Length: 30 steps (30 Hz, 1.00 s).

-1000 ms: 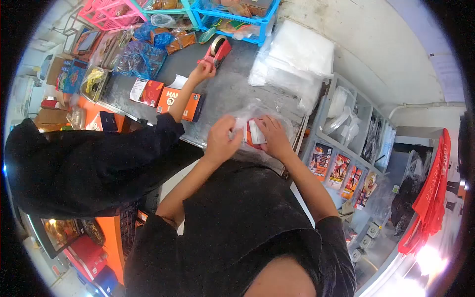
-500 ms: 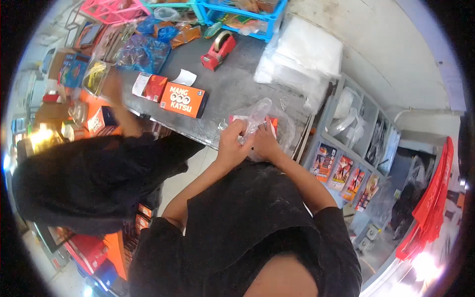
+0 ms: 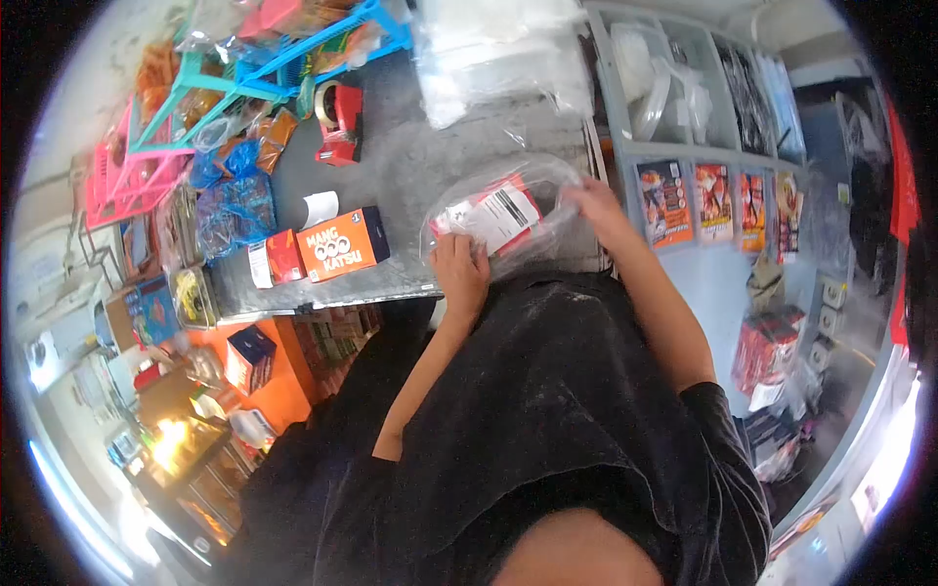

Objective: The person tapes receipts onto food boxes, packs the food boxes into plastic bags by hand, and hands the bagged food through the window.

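A clear plastic bag (image 3: 557,176) lies spread on the dark tabletop right in front of me. Inside it, or under its film, is a red packet with a white printed label (image 3: 505,217). My left hand (image 3: 461,272) has its fingers curled on the bag's near left edge, beside the packet. On the opposite side, my right hand (image 3: 598,213) pinches the bag's right edge. To the left stand an orange printed box (image 3: 342,249) and a smaller red box with a white label (image 3: 277,262).
A red tape dispenser (image 3: 339,127) sits farther back. A stack of clear bags (image 3: 498,59) lies at the back right, next to a grey compartment shelf (image 3: 625,142). Blue and teal baskets (image 3: 322,54) line the back left. The table's front edge (image 3: 391,295) runs before my apron.
My hands were close together over the bunched bag; now they are apart and the bag lies spread, showing the label. The view has turned right, and the co-worker's reaching arm is gone from sight.
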Each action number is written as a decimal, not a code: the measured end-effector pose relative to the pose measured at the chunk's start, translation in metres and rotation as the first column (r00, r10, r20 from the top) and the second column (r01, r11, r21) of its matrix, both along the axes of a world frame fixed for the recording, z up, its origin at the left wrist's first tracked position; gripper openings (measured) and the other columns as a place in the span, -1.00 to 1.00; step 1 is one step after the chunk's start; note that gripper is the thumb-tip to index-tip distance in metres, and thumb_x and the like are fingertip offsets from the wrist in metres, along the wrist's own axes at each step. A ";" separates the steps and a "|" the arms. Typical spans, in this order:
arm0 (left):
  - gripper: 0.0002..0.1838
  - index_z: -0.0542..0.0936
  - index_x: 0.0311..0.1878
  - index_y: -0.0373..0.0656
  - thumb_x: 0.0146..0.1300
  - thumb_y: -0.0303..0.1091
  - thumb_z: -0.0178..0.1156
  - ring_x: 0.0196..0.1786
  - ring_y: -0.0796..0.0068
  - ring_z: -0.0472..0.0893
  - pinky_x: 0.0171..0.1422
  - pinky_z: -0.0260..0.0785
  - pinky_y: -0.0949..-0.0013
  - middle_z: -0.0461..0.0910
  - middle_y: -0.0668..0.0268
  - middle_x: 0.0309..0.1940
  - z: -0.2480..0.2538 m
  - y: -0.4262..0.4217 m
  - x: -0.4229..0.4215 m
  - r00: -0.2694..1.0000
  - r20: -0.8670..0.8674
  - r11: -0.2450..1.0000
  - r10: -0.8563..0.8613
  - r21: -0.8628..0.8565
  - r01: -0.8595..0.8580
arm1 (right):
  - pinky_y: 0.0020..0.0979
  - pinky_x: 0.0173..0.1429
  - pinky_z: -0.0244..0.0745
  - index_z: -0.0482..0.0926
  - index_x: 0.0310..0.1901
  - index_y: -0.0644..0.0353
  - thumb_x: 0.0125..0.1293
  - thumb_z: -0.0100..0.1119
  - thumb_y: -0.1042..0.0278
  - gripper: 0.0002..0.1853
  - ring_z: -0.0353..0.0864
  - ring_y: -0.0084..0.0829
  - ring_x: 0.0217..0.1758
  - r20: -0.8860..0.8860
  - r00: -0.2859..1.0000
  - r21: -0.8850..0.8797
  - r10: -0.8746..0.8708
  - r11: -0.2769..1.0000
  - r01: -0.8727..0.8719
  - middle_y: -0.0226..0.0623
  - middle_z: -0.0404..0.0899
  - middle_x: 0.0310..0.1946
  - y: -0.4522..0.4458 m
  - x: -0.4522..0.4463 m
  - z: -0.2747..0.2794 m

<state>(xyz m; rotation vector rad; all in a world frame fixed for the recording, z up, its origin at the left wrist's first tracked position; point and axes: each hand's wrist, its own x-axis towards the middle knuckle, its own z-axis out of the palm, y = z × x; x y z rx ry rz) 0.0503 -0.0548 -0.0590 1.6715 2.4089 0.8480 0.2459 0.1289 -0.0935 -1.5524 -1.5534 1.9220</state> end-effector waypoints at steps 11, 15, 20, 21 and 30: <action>-0.72 0.45 -0.25 -0.17 -0.02 -0.37 0.31 -0.10 0.07 0.46 -0.08 0.17 0.10 0.45 0.17 -0.28 0.002 0.001 -0.006 0.994 0.096 0.997 0.047 -0.068 -0.041 | -0.32 -0.27 0.36 0.49 -0.29 0.27 0.18 0.18 0.41 -0.87 0.48 -0.28 -0.39 0.109 0.988 0.638 -0.107 0.770 0.013 -0.17 0.49 -0.43 -0.038 -0.027 0.133; -0.69 0.46 -0.22 -0.19 -0.04 -0.38 0.31 -0.10 0.07 0.46 -0.09 0.17 0.10 0.47 0.16 -0.25 -0.003 0.000 -0.008 0.991 0.128 0.994 0.037 -0.106 -0.023 | -0.44 -0.28 0.29 0.47 -0.32 0.28 0.20 0.20 0.41 -0.86 0.40 -0.46 -0.42 -0.030 0.987 0.330 -0.160 0.930 0.161 -0.33 0.46 -0.48 -0.042 -0.025 0.115; -0.67 0.48 -0.21 -0.16 -0.09 -0.39 0.31 -0.09 0.08 0.46 -0.09 0.16 0.10 0.46 0.17 -0.26 -0.005 -0.006 -0.006 0.994 0.104 0.991 0.022 -0.133 -0.008 | -0.55 -0.25 0.28 0.46 -0.27 0.18 0.30 0.20 0.36 -0.87 0.36 -0.65 -0.43 -0.329 0.896 -0.107 -0.297 0.955 0.277 -0.52 0.39 -0.51 -0.039 -0.032 0.153; -0.67 0.48 -0.21 -0.16 -0.09 -0.39 0.31 -0.09 0.08 0.46 -0.09 0.16 0.10 0.46 0.17 -0.26 -0.004 -0.005 -0.007 0.995 0.102 0.991 0.015 -0.135 -0.001 | -0.55 -0.25 0.28 0.46 -0.27 0.18 0.30 0.20 0.36 -0.87 0.36 -0.65 -0.43 -0.330 0.893 -0.109 -0.305 0.952 0.285 -0.52 0.39 -0.51 -0.037 -0.031 0.146; -0.70 0.49 -0.22 -0.19 -0.09 -0.43 0.29 -0.11 0.08 0.47 -0.06 0.17 0.10 0.47 0.17 -0.27 0.001 -0.009 -0.010 0.996 0.080 0.992 -0.039 -0.119 0.049 | -0.53 -0.07 0.31 0.46 -0.01 0.27 0.41 0.08 0.29 -0.75 0.42 -0.59 -0.22 -0.538 0.712 -0.298 -0.452 0.891 0.341 -0.50 0.44 -0.39 -0.017 -0.020 0.124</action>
